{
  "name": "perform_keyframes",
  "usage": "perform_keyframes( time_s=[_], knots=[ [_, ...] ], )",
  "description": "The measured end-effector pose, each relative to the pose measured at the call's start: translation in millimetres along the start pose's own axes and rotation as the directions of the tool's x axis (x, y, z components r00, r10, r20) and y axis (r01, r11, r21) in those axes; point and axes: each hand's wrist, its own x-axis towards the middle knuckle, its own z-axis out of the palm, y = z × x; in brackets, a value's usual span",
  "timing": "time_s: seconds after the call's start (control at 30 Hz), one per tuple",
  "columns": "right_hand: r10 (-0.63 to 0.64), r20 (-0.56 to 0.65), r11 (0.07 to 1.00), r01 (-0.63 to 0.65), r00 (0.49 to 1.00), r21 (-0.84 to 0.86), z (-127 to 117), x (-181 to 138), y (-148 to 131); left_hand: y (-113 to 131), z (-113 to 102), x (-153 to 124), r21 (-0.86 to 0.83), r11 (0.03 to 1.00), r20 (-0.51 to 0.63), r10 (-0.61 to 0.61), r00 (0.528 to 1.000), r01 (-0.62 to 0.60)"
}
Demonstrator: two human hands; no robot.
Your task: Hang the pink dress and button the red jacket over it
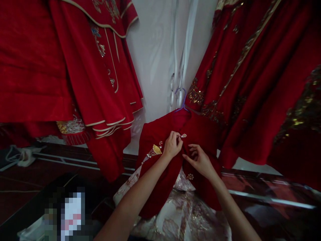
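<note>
A small red velvet jacket (pixel 155 174) hangs on a purple hanger (pixel 182 97) in front of me, over a pale patterned skirt (pixel 185 214). My left hand (pixel 172 144) is closed in a pinch on the jacket's front edge, right beside a small pearl button clasp (pixel 184 135). My right hand (pixel 199 160) has its fingers curled on the opposite front edge just below. A gold fan brooch with a beaded tassel (pixel 155 150) is pinned on the jacket's left chest.
Large red embroidered robes hang at left (pixel 75 67) and at right (pixel 263 83), with a white wall (pixel 155 50) between them. A dark glossy floor (pixel 263 197) lies below. White cloth or cables lie at far left (pixel 22 155).
</note>
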Motion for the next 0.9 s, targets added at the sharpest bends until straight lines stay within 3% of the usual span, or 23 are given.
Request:
perform_keyframes(
  time_s=[0.1, 0.27, 0.37, 0.43, 0.5, 0.57, 0.63, 0.7, 0.77, 0.9],
  knots=[
    [0.02, -0.024, 0.997, -0.022, 1.0, -0.076, -2, -2, 3, 0, -3, -3, -0.032, 0.999, -0.015, -0.029, 0.999, 0.028],
    [0.218, 0.166, 0.923, -0.258, 0.962, 0.284, -33, 7, -2, 6, -6, -7, -0.044, 0.999, 0.001, -0.01, 1.0, 0.01],
    [0.22, 0.27, 0.867, -0.315, 0.937, 0.386, -41, 14, -13, 9, -9, -8, -0.05, 0.998, 0.029, 0.032, 0.999, -0.031],
    [0.201, 0.267, 0.866, -0.298, 0.942, 0.4, -35, 18, -21, 9, -10, -9, -0.068, 0.996, 0.055, 0.062, 0.997, -0.058],
    [0.195, 0.187, 0.872, -0.257, 0.963, 0.417, -24, 20, -29, 7, -10, -10, -0.094, 0.992, 0.095, 0.093, 0.991, -0.084],
    [0.168, 0.022, 0.903, -0.163, 0.985, 0.398, -14, 18, -38, 4, -10, -11, -0.119, 0.988, 0.141, 0.111, 0.984, -0.094],
    [0.088, -0.183, 0.966, -0.039, 0.979, 0.256, -10, 12, -47, 2, -11, -11, -0.125, 0.989, 0.174, 0.1, 0.98, -0.079],
    [-0.019, -0.289, 0.998, 0.038, 0.957, 0.058, -11, 5, -57, 1, -12, -12, -0.108, 0.993, 0.174, 0.075, 0.982, -0.056],
    [-0.044, -0.226, 0.999, 0.047, 0.973, 0.005, -10, -1, -62, 2, -13, -12, -0.077, 0.996, 0.159, 0.057, 0.986, -0.045],
    [0.045, 0.082, 0.982, -0.059, 0.996, 0.178, 4, -5, -55, 5, -11, -12, 0.0, 1.0, 0.153, -0.026, 0.988, 0.026]
  ],
)
